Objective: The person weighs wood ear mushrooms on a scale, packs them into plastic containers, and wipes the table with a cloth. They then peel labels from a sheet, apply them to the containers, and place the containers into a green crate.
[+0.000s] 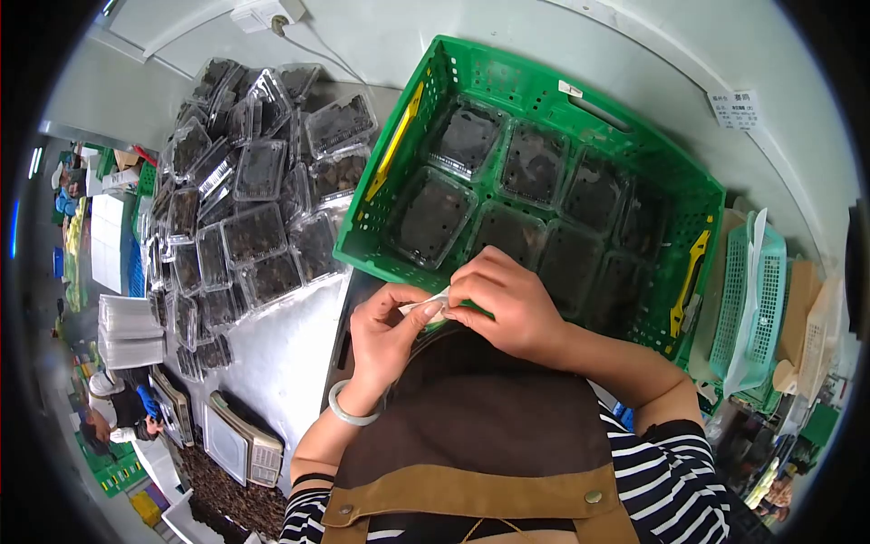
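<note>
Both forearms reach up from the sides, and the left hand (384,337) and right hand (509,304) meet before the apron (480,417), fingertips pinching a small white slip (424,306) between them. Fingers partly hide it; any print is too small to read. Just beyond, the green crate (562,91) holds clear boxes (535,161) of dark contents, the nearest ones partly blocked by the right hand.
</note>
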